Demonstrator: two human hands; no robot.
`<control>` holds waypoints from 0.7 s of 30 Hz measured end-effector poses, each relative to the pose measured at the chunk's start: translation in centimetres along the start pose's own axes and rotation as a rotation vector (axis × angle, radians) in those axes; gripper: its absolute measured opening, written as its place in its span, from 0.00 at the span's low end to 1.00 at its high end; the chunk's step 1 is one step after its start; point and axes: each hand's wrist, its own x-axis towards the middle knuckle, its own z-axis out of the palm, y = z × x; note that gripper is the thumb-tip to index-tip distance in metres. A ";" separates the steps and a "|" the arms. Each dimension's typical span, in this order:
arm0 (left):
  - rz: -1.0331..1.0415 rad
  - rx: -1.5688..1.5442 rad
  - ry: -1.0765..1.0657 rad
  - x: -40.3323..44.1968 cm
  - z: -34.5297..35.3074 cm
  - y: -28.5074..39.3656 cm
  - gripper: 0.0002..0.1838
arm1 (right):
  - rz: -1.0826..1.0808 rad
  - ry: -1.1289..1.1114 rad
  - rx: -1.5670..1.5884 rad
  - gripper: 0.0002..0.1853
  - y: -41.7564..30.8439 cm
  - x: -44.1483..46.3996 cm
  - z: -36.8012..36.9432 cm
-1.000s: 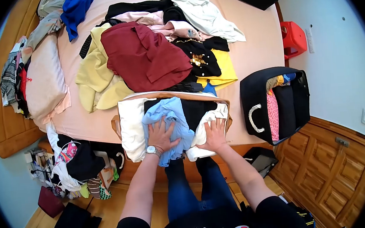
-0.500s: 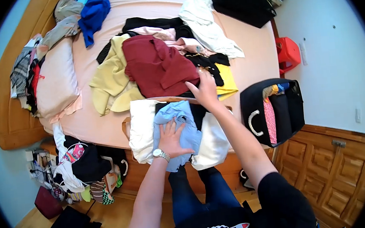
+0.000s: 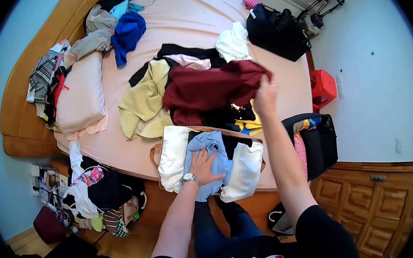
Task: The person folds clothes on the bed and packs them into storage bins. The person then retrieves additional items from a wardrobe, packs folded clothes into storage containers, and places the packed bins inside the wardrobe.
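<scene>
My right hand (image 3: 265, 97) grips one end of a dark red garment (image 3: 208, 87) and lifts it off the clothes pile. Fingers spread, my left hand (image 3: 204, 165) lies flat on a light blue garment (image 3: 205, 143). That garment sits between a white folded cloth (image 3: 173, 156) on the left and another white folded cloth (image 3: 243, 167) on the right, in a tan-edged holder (image 3: 155, 155) at the bed's edge. A yellow-green garment (image 3: 144, 102) lies left of the red one. Black clothes and a bright yellow cloth (image 3: 251, 124) show beneath it.
A black fabric bin (image 3: 328, 143) with clothes stands right of the bed, near a red stool (image 3: 323, 88). A black bag (image 3: 276, 33) rests on the bed's far right corner. A pillow (image 3: 80, 97) and heaped clothes lie at left; more clothes hang below.
My right hand has closed on the dark red garment and pulled its right end up and to the right. My left hand stays on the light blue garment. The view has shifted slightly.
</scene>
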 end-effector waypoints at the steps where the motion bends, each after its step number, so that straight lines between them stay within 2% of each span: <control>1: 0.012 -0.016 0.040 0.0 0.6 -0.1 0.59 | 0.023 -0.033 0.343 0.15 -4.7 0.1 -0.5; 2: 0.021 -0.033 0.072 -0.1 0.9 0.1 0.56 | 0.034 -0.046 0.456 0.15 -9.2 0.0 -1.2; 5: 0.033 -0.164 0.255 -1.0 -0.2 2.2 0.47 | 0.010 -0.076 0.493 0.16 -19.3 -2.6 -4.1; 8: 0.078 -0.295 0.426 -2.0 -3.7 6.6 0.50 | -0.035 -0.205 0.611 0.16 -25.2 -5.7 -6.9; 11: -0.031 -0.403 0.890 -1.8 -6.5 12.8 0.61 | -0.012 -0.140 0.631 0.16 -31.0 -9.8 -9.2; 12: -0.094 -0.320 0.912 -2.0 -8.0 14.6 0.68 | -0.016 -0.147 0.643 0.19 -33.1 -11.8 -9.9; 14: -0.086 -0.296 0.883 -1.5 -10.3 17.5 0.68 | 0.141 -0.247 0.766 0.23 -37.0 -15.9 -11.5; 15: -0.081 -0.279 0.861 -1.2 -10.8 18.4 0.68 | 0.147 -0.272 0.774 0.24 -38.2 -17.5 -12.4; 17: 0.070 -0.141 0.834 -0.1 -10.9 19.7 0.69 | 0.133 -0.315 0.773 0.24 -40.3 -20.4 -14.3; 19: 0.368 -0.303 0.678 1.5 -9.9 20.3 0.54 | 0.102 -0.344 0.758 0.25 -41.6 -22.4 -15.9; 21: 0.676 -0.333 0.459 2.2 -6.3 20.8 0.49 | 0.060 -0.337 0.731 0.26 -42.2 -23.2 -17.4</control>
